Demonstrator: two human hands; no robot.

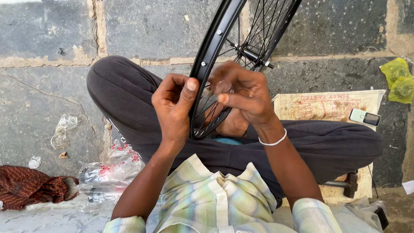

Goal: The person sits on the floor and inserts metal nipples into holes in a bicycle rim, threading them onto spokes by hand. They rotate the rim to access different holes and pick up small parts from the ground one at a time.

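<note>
A black bicycle wheel rim (pixel 212 43) with thin spokes and a hub (pixel 249 54) stands upright between my crossed legs. My left hand (pixel 172 105) grips the rim's near edge, thumb pressed on its outer face. My right hand (pixel 243 92) is inside the wheel at the spokes, fingers pinched together on something small that I cannot make out. A white band circles my right wrist.
I sit on a stone-slab floor. A printed sack (pixel 327 105) lies under my right leg, with a small mobile phone (pixel 365 117) on it. Clear plastic bags (pixel 103 174) and a dark red cloth (pixel 30 186) lie at left. Green wrappers (pixel 399 77) are far right; a hammer (pixel 347 183) lies by my knee.
</note>
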